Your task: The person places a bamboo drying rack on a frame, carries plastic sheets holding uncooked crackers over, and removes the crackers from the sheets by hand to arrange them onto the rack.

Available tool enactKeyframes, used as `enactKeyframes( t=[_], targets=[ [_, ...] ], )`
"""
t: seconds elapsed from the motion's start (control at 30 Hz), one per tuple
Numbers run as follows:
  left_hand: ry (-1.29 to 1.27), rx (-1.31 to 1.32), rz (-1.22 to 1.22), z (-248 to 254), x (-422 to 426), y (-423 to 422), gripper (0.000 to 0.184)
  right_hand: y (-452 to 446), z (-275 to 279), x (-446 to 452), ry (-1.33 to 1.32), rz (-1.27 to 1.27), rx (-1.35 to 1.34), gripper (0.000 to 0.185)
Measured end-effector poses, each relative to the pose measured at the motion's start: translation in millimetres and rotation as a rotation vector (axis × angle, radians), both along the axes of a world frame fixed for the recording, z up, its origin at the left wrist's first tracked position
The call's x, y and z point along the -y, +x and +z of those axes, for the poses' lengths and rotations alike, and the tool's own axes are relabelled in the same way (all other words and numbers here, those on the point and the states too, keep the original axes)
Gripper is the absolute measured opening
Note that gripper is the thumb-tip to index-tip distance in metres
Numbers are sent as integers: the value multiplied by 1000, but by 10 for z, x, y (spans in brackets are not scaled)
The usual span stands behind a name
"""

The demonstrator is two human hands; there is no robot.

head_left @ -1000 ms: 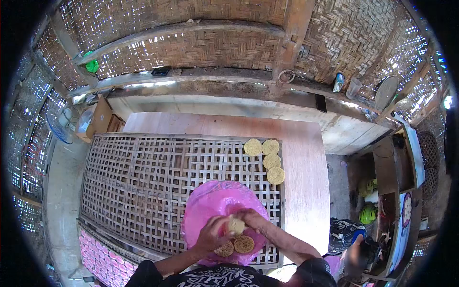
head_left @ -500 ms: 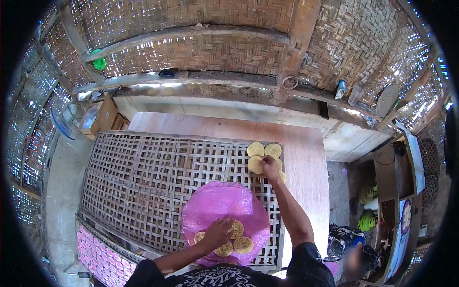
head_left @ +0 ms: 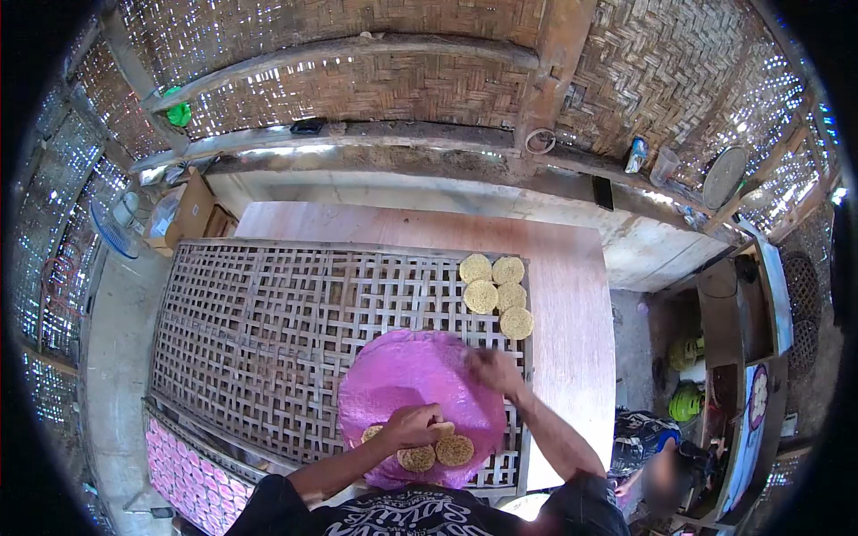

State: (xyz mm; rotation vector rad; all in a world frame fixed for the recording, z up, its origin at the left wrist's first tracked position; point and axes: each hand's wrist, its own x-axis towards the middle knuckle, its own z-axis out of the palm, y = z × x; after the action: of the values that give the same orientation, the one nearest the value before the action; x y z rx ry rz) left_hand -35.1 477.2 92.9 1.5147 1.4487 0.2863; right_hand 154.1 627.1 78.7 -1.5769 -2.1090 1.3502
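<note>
here, the left hand, fingers curled, pinches a disc over the pink sheet; the right hand is too blurred to tell its grip.

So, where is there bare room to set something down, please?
Bare: the woven rack left of the pink sheet and five discs, and the wooden board right of those discs. Crowded: the sheet's near side, with more discs and the left hand.

discs: dull yellow, brown-speckled | sheet: glossy pink | rack: grey-brown, criss-cross lattice | tabletop: pale pinkish tan | shirt: black, white lettering | wall: brown, herringbone weave | box: tan | fan: blue | cylinder: bright green | bag: green
</note>
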Motion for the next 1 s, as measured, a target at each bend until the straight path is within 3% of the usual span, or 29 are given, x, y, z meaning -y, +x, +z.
enactKeyframes(
  t=[0.03,0.07,0.13,0.23,0.27,0.37,0.43,0.5,0.57,0.63,0.73,0.83,0.87,0.93,1.0],
  targets=[
    [34,18,-47,-17,12,-25,27,108,-44,225,-350,85,-39,66],
    [69,36,-95,-29,19,-31,27,112,124,493,-527,52,-150,76],
    [57,34,-84,182,30,52,25,180,279,755,-932,-14,-4,61],
    [168,84,-57,287,159,218,28,289,253,1060,-985,-161,-111,53],
    [210,89,-42,318,221,283,29,370,166,1133,-1035,-259,-331,47],
    [428,182,-13,283,382,287,40,359,199,1113,-778,-265,-484,39],
    [483,173,26,292,436,213,45,296,251,869,-648,-264,-439,26],
    [502,0,94,65,562,-2,48,298,76,609,-591,-361,-497,20],
    [509,-209,169,-86,655,-194,46,190,-358,262,-208,-340,-671,15],
    [514,-290,162,-290,761,-386,46,73,-434,-52,-116,-397,-760,14],
    [513,-411,79,-463,958,-523,44,-45,-568,-379,-255,-598,-719,16],
    [462,-375,43,-480,1050,-553,45,30,-714,-546,430,-308,-115,27],
    [435,-334,47,-478,1077,-547,45,99,-736,-519,542,-277,1,33],
    [425,-419,31,-450,1073,-544,39,66,-350,-366,608,-300,113,30],
    [438,-468,10,-381,1011,-557,32,82,-309,-283,667,-313,153,27]
  ],
)
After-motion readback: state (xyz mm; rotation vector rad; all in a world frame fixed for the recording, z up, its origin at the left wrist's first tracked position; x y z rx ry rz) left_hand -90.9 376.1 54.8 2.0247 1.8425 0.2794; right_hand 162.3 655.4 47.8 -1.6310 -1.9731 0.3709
